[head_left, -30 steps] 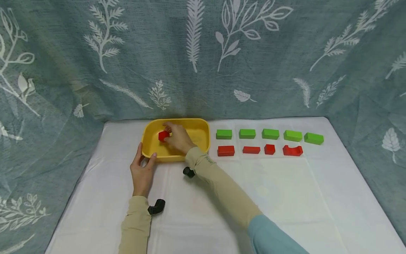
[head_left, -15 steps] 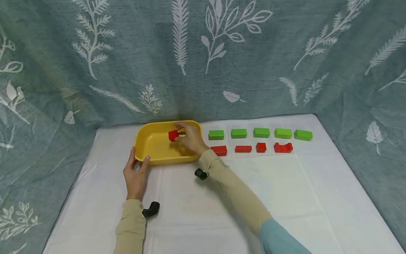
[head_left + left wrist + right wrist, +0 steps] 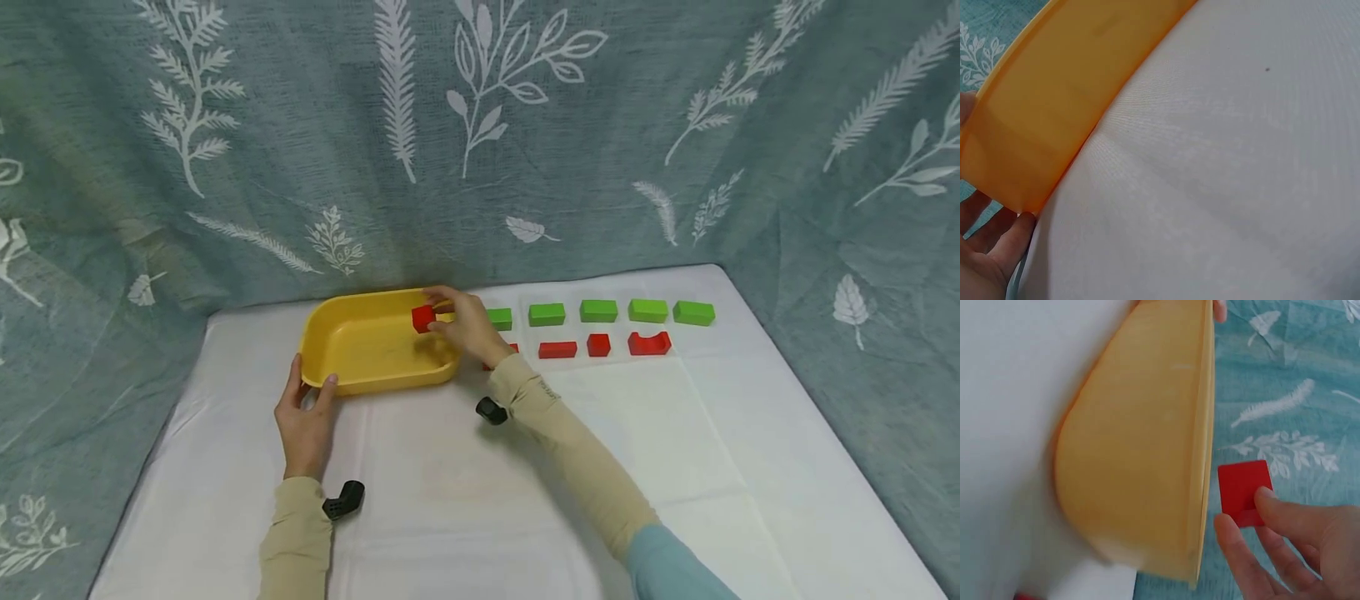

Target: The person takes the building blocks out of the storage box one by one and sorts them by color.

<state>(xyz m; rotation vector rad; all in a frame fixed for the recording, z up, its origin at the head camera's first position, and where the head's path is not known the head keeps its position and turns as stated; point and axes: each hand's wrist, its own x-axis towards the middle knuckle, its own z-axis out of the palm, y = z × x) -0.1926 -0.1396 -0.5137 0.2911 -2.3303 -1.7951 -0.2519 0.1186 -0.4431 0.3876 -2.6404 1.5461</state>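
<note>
My right hand pinches a small red block between thumb and fingers, over the right end of a yellow tray. In the right wrist view the red block is held up beside the rim, and the tray's outer wall fills the middle. With thumb and fingers spread around the near left corner, my left hand grips the tray. The left wrist view has the thumb on the yellow wall near its bottom, other fingers partly hidden behind it.
Right of the tray, green blocks form a back row. In front of them is a row of red pieces: a flat block, a cube, an arched block, and one partly hidden by my right hand. A patterned curtain hangs behind.
My right hand has carried the red block rightward, from the tray's left part to its right end. The left hand keeps its place on the corner. The head view has shifted right.
</note>
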